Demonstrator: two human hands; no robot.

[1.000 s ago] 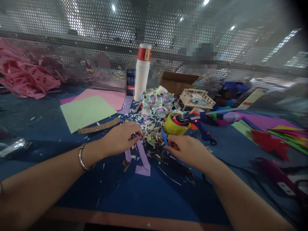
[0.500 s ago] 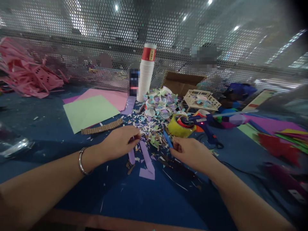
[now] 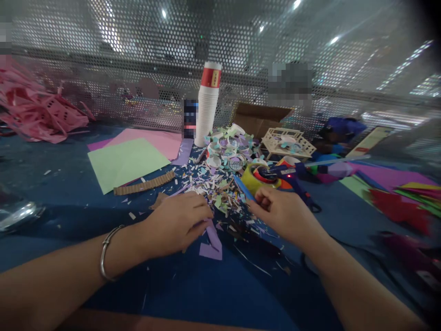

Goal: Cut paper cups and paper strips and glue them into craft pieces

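Purple strip (image 3: 214, 237): lower centre; seemingly light, limp paper, best taken by its edges.
Left hand (image 3: 179, 220): left of centre, hiding the strip's upper part (whether it grasps anything, one cannot tell).
Right hand (image 3: 280, 209): right of centre, thumb and fingers closed on the blue tool (image 3: 243, 187).
Blue tool: centre; probably light and stiff, its near end hidden.
Cup stack (image 3: 206, 115): upper centre; a pixelated object (image 3: 190, 118) beside it.

Paper scraps (image 3: 223, 196) lie before the cup stack (image 3: 207, 110), right of paper sheets (image 3: 128, 162), left of a tape roll (image 3: 248, 181)
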